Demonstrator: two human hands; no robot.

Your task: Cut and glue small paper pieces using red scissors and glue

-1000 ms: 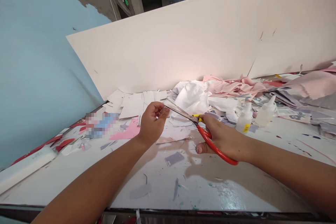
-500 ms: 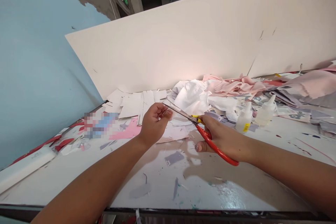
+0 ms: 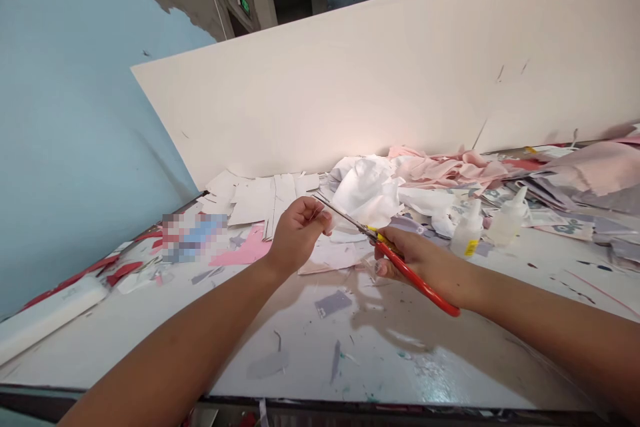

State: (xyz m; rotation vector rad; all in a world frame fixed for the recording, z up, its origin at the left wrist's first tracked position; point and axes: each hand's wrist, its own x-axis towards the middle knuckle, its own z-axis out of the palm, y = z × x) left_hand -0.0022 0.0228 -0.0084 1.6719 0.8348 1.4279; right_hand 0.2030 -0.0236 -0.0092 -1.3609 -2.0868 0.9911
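Observation:
My left hand (image 3: pixel 300 230) is closed in a pinch above the middle of the table. Whatever is between thumb and fingers is too small to make out. My right hand (image 3: pixel 420 263) grips scissors (image 3: pixel 417 280) with red handles and a bit of yellow near the pivot. The scissors' long metal blades lie together and point up and left, their tips close to the fingertips of my left hand. Beneath the hands lies a pale pink sheet (image 3: pixel 327 259), partly covered. A grey fabric scrap (image 3: pixel 333 304) rests on the white table (image 3: pixel 300 353) nearer to me.
White card pieces (image 3: pixel 253 201) and crumpled white cloth (image 3: pixel 370 190) lie along the upright board (image 3: pixel 340 93). Two squeeze bottles (image 3: pixel 467 230) stand beyond my right hand. Pink cloth (image 3: pixel 450 167) is heaped behind them. A long white block (image 3: pixel 50 317) sits at left.
The scissors' blades have come together and their handles have closed up in my right hand. My left hand stays pinched in nearly the same place. The view has shifted slightly.

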